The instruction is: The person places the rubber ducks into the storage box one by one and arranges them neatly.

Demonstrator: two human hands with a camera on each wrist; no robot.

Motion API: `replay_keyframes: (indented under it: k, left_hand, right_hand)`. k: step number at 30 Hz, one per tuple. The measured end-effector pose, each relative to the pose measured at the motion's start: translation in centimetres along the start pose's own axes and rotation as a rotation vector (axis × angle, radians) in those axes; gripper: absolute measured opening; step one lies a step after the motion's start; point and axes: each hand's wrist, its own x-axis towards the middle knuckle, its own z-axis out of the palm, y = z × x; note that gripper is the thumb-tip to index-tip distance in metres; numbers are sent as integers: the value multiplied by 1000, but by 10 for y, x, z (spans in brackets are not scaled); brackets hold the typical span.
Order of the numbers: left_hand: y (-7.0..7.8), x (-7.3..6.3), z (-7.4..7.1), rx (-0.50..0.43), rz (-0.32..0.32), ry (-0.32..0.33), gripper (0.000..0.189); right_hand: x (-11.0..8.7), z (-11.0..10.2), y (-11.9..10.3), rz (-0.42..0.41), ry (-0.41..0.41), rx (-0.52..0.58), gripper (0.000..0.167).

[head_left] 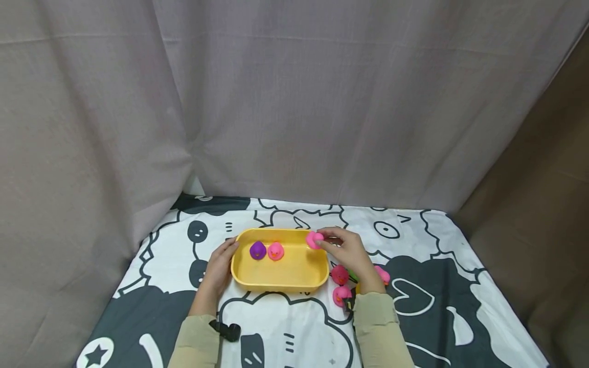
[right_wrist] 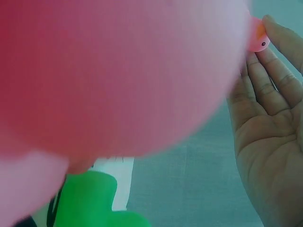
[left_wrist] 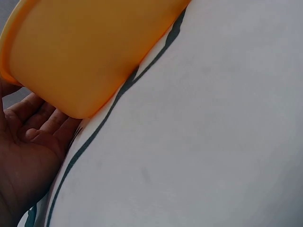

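Note:
My right hand [head_left: 346, 249] pinches a pink rubber duck [head_left: 314, 239] between thumb and fingertips, above the right end of a yellow tray [head_left: 280, 284]. In the right wrist view the held duck [right_wrist: 259, 38] shows its eye and orange beak. With my left hand [head_left: 219, 268] I hold the tray's left end; in the left wrist view the fingers reach along the outside of the tray wall [left_wrist: 71, 61]. Inside the tray, a purple duck [head_left: 258, 250] and another pink duck [head_left: 275, 251] sit side by side.
Right of the tray are a red duck [head_left: 339, 275], a pink duck [head_left: 341, 295] and, past my wrist, another pink one [head_left: 382, 275]. A green duck [right_wrist: 90, 198] is partly hidden. A patterned cloth [head_left: 285, 327] covers the table; grey curtains [head_left: 322, 102] hang behind.

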Motion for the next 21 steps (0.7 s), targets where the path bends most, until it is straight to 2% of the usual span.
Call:
replay_keyframes:
  k: [12,21]
  left_hand:
    - [0,0,1,6,-1,11,47]
    - [0,0,2,18,5,17,46]
  right_hand:
    - [5,10,-1,-90,-52,22,29]
    - [8,18,-4,-66,-83,48,29]
